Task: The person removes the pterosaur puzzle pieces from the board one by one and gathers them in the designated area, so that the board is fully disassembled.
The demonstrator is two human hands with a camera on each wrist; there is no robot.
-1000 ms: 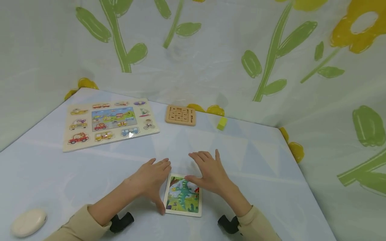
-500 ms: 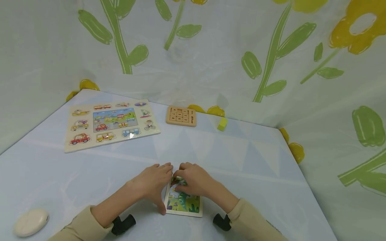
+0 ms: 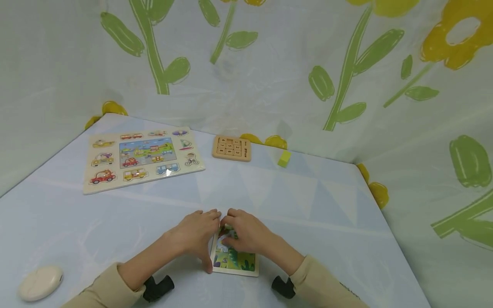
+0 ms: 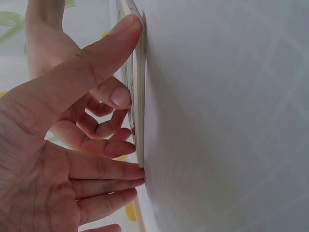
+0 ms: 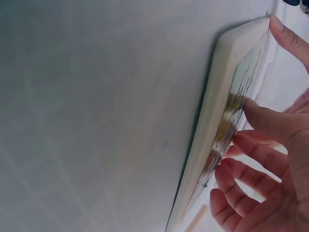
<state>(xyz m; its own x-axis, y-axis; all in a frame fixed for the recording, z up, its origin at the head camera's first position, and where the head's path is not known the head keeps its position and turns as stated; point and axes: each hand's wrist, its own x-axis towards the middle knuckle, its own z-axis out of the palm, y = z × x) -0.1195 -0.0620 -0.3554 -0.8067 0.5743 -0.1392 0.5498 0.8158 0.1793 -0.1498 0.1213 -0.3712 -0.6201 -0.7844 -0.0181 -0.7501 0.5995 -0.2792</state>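
Note:
A small framed jigsaw puzzle [image 3: 236, 271] with a green dinosaur picture lies flat on the table. At its left side is my left hand [image 3: 195, 235], holding the frame with the thumb at the near corner and straight fingers at the far corner. My right hand [image 3: 246, 231] bends over the puzzle's upper part. In the right wrist view its thumb [image 5: 268, 118] and curled fingertips meet the puzzle's face, pinching at a puzzle piece, most of which the hand hides in the head view. The left wrist view shows the frame's edge [image 4: 140, 96] close against the tabletop.
A large vehicle puzzle board [image 3: 104, 149] lies at the back left. Beside it are a wooden number slide puzzle [image 3: 231, 148] and a yellow-green block [image 3: 284, 158]. A cream oval object [image 3: 40, 283] sits at the near left. A flower-printed sheet [image 3: 269, 64] stands behind the table.
My right hand has come down and left from above the puzzle, and its fingers have curled onto the upper part. The left hand keeps its place at the frame's left side.

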